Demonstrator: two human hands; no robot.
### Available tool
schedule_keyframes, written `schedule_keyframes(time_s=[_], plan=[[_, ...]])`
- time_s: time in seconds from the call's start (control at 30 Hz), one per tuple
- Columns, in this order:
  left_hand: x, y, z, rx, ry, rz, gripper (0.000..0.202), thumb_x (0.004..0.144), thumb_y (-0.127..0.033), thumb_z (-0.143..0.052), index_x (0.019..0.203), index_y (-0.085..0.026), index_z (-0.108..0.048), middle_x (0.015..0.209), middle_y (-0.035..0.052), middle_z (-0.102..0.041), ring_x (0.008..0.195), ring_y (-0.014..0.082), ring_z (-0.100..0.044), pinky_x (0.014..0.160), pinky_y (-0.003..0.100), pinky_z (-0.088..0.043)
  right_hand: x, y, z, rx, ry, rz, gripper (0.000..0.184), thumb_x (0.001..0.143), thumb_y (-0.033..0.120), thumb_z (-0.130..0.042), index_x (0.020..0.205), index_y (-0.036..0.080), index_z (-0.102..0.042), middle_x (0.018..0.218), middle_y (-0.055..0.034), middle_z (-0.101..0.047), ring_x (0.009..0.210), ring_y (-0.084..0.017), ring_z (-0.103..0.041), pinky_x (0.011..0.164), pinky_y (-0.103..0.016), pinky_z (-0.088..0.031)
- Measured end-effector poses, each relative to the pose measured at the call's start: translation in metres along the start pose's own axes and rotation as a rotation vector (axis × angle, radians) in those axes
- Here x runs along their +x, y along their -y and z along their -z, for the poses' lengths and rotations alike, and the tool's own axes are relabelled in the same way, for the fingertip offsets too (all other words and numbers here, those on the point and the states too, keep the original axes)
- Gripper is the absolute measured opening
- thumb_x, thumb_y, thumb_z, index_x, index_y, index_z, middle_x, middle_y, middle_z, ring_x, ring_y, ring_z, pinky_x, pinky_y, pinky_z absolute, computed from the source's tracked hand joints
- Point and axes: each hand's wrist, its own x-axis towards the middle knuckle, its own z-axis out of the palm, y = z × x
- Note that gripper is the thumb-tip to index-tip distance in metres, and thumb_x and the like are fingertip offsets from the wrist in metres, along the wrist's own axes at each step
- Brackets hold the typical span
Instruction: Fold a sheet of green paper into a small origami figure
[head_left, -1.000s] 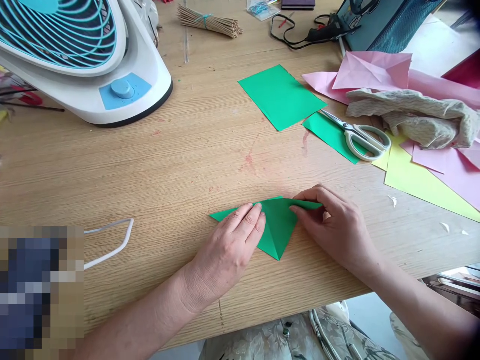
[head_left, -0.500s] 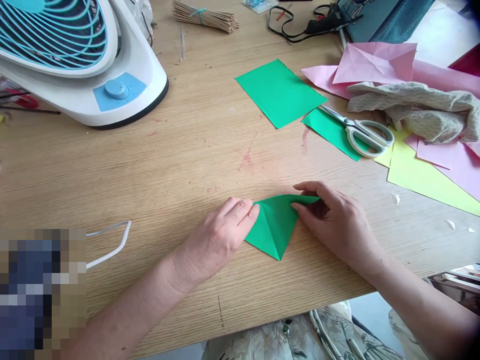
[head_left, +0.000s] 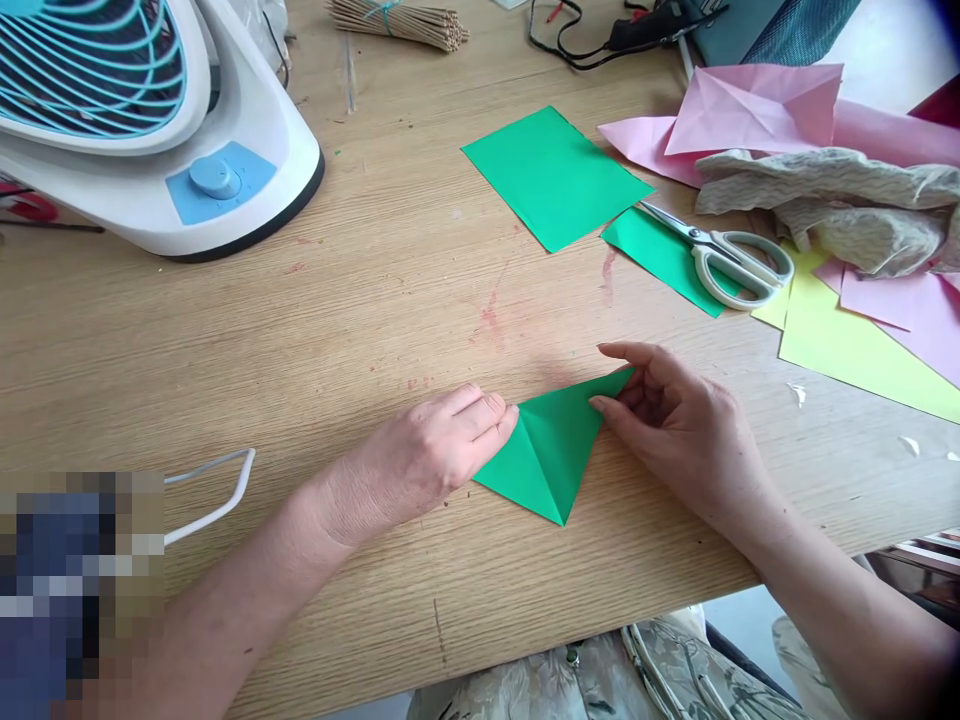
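A piece of green paper [head_left: 551, 450], folded into a triangle with a crease down its middle, lies near the table's front edge, one corner pointing toward me. My left hand [head_left: 442, 440] is closed over its left part, fingertips together at the upper edge. At the upper right corner, my right hand [head_left: 675, 430] pinches the paper between thumb and fingers, the index finger stretched out above. That corner looks slightly raised. The left corner of the paper is partly hidden under my left hand.
Beyond the hands lie a green sheet [head_left: 555, 180], a smaller green piece [head_left: 652, 255] and scissors [head_left: 720, 260] on it. Pink paper [head_left: 757, 110], a crumpled cloth [head_left: 840, 195] and yellow paper [head_left: 855, 340] are at right. A fan [head_left: 247, 190] and a stick bundle [head_left: 405, 22] stand farther back.
My right hand has moved slightly up and away from my left, drawing the paper's right corner upward. More of the folded paper shows between the hands. The whole view has shifted a little.
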Motion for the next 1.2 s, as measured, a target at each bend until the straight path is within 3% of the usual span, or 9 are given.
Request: schedule_keyframes(time_s=[0.3, 0.5, 0.63, 0.73, 1.2], plan=[[-0.001, 0.003, 0.0, 0.034, -0.02, -0.043, 0.024, 0.097, 0.001, -0.048, 0.113, -0.008, -0.065, 0.1, 0.0095, -0.072, 0.092, 0.0197, -0.067, 0.077, 0.032, -0.059, -0.008, 0.005, -0.001, 0.027, -0.049, 0.132, 0.012, 0.089, 0.019, -0.072, 0.1, 0.025, -0.07, 0.069, 0.0054, -0.06, 0.054, -0.009, -0.054, 0.051, -0.023, -0.045], [-0.002, 0.004, -0.001, 0.097, -0.021, -0.083, 0.022, 0.097, -0.001, -0.05, 0.111, -0.007, -0.066, 0.096, 0.0077, -0.072, 0.084, 0.0187, -0.065, 0.07, 0.031, -0.057, -0.011, 0.007, 0.003, 0.026, 0.082, 0.602, 0.022, 0.096, 0.009, -0.058, 0.111, 0.021, -0.067, 0.107, -0.0085, -0.075, 0.095, -0.019, -0.072, 0.079, -0.033, -0.06], [-0.002, 0.003, -0.002, 0.106, -0.023, -0.064, 0.021, 0.1, -0.005, -0.05, 0.114, -0.006, -0.066, 0.096, 0.0074, -0.072, 0.084, 0.0186, -0.065, 0.072, 0.032, -0.058, -0.013, 0.011, 0.004, -0.157, 0.222, 0.928, 0.022, 0.1, 0.012, -0.052, 0.111, 0.015, -0.07, 0.119, -0.0152, -0.076, 0.107, -0.026, -0.073, 0.083, -0.041, -0.063], [-0.002, 0.001, -0.003, 0.114, -0.017, -0.05, 0.021, 0.1, -0.006, -0.05, 0.115, -0.006, -0.065, 0.097, 0.0079, -0.072, 0.085, 0.0188, -0.065, 0.074, 0.033, -0.058, -0.014, 0.013, 0.002, -0.289, 0.271, 1.079, 0.023, 0.101, 0.011, -0.05, 0.105, 0.008, -0.072, 0.117, -0.0184, -0.076, 0.107, -0.03, -0.074, 0.082, -0.044, -0.065], [-0.004, 0.0, -0.004, 0.083, -0.012, -0.021, 0.026, 0.1, -0.004, -0.046, 0.117, -0.007, -0.065, 0.099, 0.0084, -0.071, 0.086, 0.0194, -0.064, 0.076, 0.033, -0.055, -0.017, 0.012, 0.005, -0.358, 0.294, 1.086, 0.028, 0.102, 0.01, -0.046, 0.104, 0.008, -0.073, 0.114, -0.0163, -0.077, 0.112, -0.028, -0.073, 0.091, -0.044, -0.065]])
